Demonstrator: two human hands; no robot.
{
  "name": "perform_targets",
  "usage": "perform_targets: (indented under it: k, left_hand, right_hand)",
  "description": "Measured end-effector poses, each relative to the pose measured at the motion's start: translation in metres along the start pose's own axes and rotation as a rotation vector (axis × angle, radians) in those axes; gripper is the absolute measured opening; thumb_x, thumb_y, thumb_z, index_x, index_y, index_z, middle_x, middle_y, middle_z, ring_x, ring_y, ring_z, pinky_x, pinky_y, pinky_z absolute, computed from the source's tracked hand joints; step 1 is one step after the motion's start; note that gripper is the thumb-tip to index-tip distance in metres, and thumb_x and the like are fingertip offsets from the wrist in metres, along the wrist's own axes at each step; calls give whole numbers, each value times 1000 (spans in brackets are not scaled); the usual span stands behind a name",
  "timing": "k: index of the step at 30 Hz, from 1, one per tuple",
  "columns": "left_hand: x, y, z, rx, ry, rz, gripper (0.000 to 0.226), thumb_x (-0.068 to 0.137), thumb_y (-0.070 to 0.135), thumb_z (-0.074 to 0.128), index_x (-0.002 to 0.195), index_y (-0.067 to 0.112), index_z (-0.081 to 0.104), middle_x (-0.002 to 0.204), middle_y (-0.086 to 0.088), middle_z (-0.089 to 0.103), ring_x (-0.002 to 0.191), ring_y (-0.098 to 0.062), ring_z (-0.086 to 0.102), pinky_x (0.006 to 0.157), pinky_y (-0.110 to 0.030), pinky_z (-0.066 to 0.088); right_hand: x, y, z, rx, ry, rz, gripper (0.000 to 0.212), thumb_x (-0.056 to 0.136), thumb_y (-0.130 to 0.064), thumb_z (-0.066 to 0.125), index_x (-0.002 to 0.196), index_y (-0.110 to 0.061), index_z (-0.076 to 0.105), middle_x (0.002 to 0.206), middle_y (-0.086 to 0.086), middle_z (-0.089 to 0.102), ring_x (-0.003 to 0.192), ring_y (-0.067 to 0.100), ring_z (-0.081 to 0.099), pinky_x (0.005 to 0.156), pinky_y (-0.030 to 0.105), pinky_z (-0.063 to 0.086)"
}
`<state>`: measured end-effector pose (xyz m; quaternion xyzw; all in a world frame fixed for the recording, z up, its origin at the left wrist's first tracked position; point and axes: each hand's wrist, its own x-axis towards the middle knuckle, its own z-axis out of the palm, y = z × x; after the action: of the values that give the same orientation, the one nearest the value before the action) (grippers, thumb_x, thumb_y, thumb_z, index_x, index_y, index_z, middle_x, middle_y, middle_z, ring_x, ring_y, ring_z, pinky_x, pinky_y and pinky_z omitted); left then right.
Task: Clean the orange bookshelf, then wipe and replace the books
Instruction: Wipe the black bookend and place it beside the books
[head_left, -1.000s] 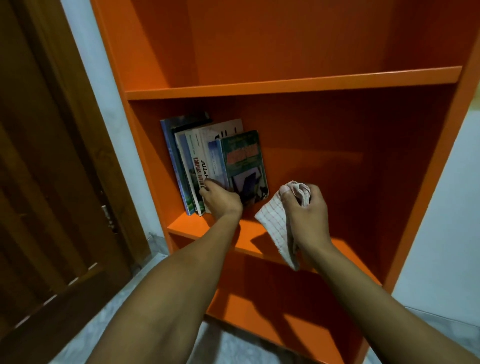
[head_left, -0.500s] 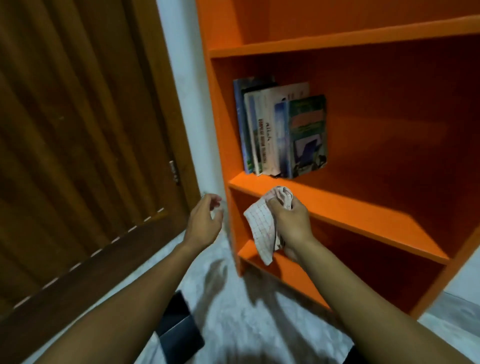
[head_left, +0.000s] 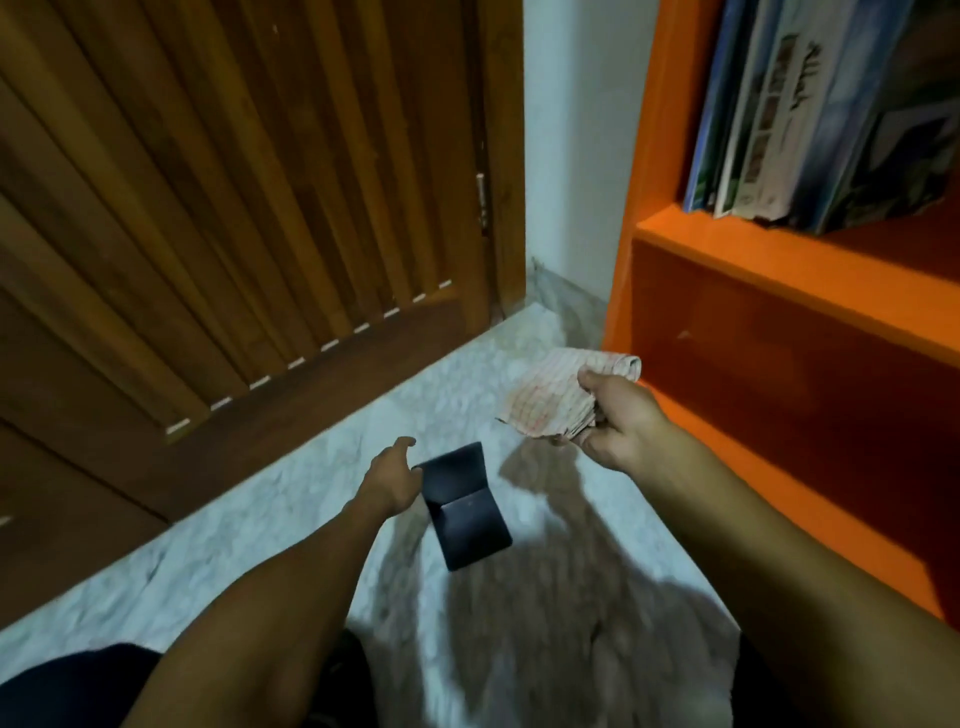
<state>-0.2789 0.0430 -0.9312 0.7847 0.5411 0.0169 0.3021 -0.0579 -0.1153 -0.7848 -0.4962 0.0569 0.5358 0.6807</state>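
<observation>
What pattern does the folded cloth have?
The folded cloth is pale with a thin reddish grid, seen in the head view.

The books (head_left: 810, 119) on the orange bookshelf (head_left: 779, 270) were cut off by the top and right edges, so their titles could not be read. The fingertips of the left hand (head_left: 389, 478) were hidden behind the dark book (head_left: 465, 512) on the floor; whether they gripped it was unclear. The palm of the right hand (head_left: 615, 421) was covered by the checked cloth (head_left: 550, 397). The whole picture was blurred by motion.
</observation>
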Motion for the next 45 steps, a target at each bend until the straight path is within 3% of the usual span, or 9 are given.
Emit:
perform_targets:
  k: [3,8,14,22,27,34,39,42,45]
  left_hand:
    - [9,-9,21,44,-30,-40,48,97,17,52,143,13,42,138,-18,55,125,-36,51,100,-38,43]
    - [12,-9,43,51,93,-87,20,94,12,43,102,14,61,93,-10,61,81,-29,57,68,-35,45]
    - [7,-9,56,-59,197,47,27,102,24,44,77,18,54,71,-6,62,68,-28,58,58,-35,43]
    - [7,60,-25,-303,132,312,25,100,26,49,77,21,58,68,2,57,69,-22,57,68,-39,48]
    - [-22,114,-90,-545,83,261,24,105,21,45,90,9,59,82,-16,59,75,-30,61,66,-39,58]
    - [-77,161,-125,-655,73,254,25,106,23,43,99,12,64,88,-16,66,77,-33,67,74,-51,62]
    - [-115,178,-106,-636,-53,356,26,107,18,41,102,0,59,84,-13,58,61,-16,64,61,-28,57]
    - [-123,189,-95,-650,-57,397,26,106,16,41,102,-4,58,81,-11,55,53,-7,61,56,-21,53]
    - [-126,193,-93,-692,-43,429,26,106,16,41,100,-4,57,83,-11,58,56,-6,63,59,-22,55]
  right_hand:
    - [6,2,-7,-27,-13,3,18,105,-14,44,100,-5,59,132,22,62,118,40,61,85,59,51]
    - [10,1,-16,-14,-36,-11,18,104,-15,48,98,-6,62,130,23,63,117,42,62,100,65,45]
    - [4,-4,-24,-39,-40,-45,18,104,-17,49,108,-4,60,126,20,65,105,38,67,87,59,53]
    - [-10,-12,-32,38,-36,-134,23,104,-17,47,118,-4,61,128,17,64,112,37,65,93,55,51]
    - [-27,-15,-20,62,8,-261,24,106,-18,45,94,-9,64,105,16,72,90,29,70,93,50,53]
    - [-46,-8,-4,26,29,-423,29,107,-30,41,96,-15,64,106,10,70,101,26,68,97,44,52]
    - [-44,14,6,-313,135,-563,52,97,-57,43,124,-16,61,117,13,71,108,27,68,99,45,52]
    - [-48,20,5,-553,75,-779,57,101,-51,40,154,-33,29,162,-11,21,150,7,15,123,31,13]
    - [-47,16,1,-762,7,-981,57,107,-26,38,152,-45,7,160,-22,-12,146,-5,-18,114,14,-8]
